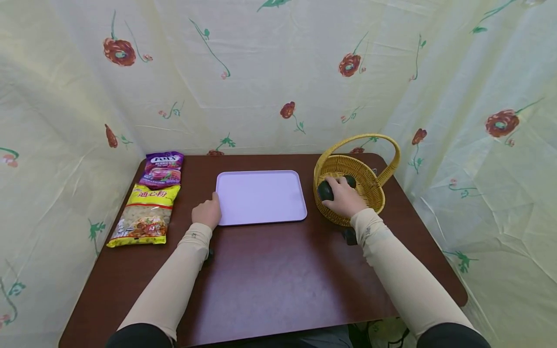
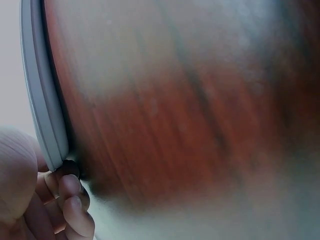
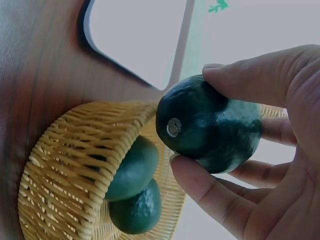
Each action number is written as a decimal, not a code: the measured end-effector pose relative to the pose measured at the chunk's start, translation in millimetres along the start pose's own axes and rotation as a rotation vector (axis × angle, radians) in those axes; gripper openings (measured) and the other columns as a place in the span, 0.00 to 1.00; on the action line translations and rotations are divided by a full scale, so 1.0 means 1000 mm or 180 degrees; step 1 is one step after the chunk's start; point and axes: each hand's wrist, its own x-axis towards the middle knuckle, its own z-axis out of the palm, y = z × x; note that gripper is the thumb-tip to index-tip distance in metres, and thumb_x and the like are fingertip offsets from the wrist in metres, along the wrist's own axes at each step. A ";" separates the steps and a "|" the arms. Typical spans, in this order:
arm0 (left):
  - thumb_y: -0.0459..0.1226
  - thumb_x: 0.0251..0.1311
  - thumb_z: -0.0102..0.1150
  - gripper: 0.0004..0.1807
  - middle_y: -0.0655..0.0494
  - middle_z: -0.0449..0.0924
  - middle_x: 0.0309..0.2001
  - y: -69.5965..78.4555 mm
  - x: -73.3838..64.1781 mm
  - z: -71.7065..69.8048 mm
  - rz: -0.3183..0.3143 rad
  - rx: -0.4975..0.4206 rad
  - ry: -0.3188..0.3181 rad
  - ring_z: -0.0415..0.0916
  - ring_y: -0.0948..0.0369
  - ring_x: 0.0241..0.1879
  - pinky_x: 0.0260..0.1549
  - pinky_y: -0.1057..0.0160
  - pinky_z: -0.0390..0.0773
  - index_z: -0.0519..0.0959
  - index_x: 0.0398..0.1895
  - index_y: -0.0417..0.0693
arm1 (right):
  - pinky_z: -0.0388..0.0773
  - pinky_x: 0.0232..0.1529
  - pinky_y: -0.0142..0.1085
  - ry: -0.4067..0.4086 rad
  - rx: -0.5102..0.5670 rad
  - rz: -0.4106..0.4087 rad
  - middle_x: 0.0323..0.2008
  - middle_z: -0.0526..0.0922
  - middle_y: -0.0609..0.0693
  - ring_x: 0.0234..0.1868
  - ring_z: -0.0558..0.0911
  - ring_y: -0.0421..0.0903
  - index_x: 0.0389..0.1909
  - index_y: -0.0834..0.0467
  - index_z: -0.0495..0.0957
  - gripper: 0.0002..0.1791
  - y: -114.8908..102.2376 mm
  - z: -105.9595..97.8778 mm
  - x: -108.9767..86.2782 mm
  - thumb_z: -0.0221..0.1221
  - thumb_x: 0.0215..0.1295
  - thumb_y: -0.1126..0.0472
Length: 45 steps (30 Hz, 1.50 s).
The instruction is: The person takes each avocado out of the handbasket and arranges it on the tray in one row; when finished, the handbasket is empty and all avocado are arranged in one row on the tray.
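My right hand (image 1: 345, 197) holds a dark green avocado (image 3: 200, 125) between thumb and fingers, over the left side of a yellow wicker basket (image 3: 75, 170). The avocado's round stem scar faces the right wrist camera. Two more avocados, one (image 3: 132, 170) above the other (image 3: 137, 209) in that view, lie inside the basket. At the left edge of a light purple rectangular tray (image 1: 261, 198), my left hand (image 1: 207, 212) grips the rim. The left wrist view shows curled fingers (image 2: 75, 215) by the tray's corner; the grip is partly hidden.
Two food bags lie at the table's left side: a purple one (image 1: 162, 170) at the back and a yellow one (image 1: 145, 215) in front. The basket's tall handle (image 1: 361, 139) arches up at the back right. A flowered curtain (image 1: 256, 96) hangs behind the brown table (image 1: 278, 280).
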 end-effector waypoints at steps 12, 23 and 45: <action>0.32 0.71 0.39 0.24 0.32 0.83 0.38 0.005 -0.004 -0.007 -0.0077 0.0009 -0.0056 0.82 0.37 0.33 0.32 0.39 0.79 0.61 0.69 0.32 | 0.76 0.51 0.60 0.0002 -0.0014 -0.0099 0.66 0.63 0.67 0.55 0.78 0.67 0.74 0.53 0.59 0.40 -0.017 0.005 0.001 0.65 0.63 0.54; 0.33 0.72 0.41 0.24 0.33 0.83 0.38 0.002 -0.002 -0.006 -0.0093 0.0008 -0.0079 0.82 0.38 0.32 0.32 0.40 0.79 0.61 0.68 0.32 | 0.74 0.54 0.58 -0.0043 0.0063 -0.0223 0.65 0.63 0.67 0.56 0.77 0.68 0.74 0.53 0.59 0.41 -0.036 0.017 0.010 0.66 0.62 0.54; 0.34 0.72 0.42 0.25 0.36 0.84 0.34 0.004 0.000 -0.003 -0.0125 0.0073 0.0017 0.82 0.42 0.28 0.27 0.43 0.80 0.63 0.69 0.34 | 0.73 0.57 0.57 -0.0204 0.0141 -0.0190 0.67 0.61 0.68 0.58 0.76 0.66 0.75 0.56 0.56 0.43 -0.044 0.053 0.047 0.65 0.63 0.55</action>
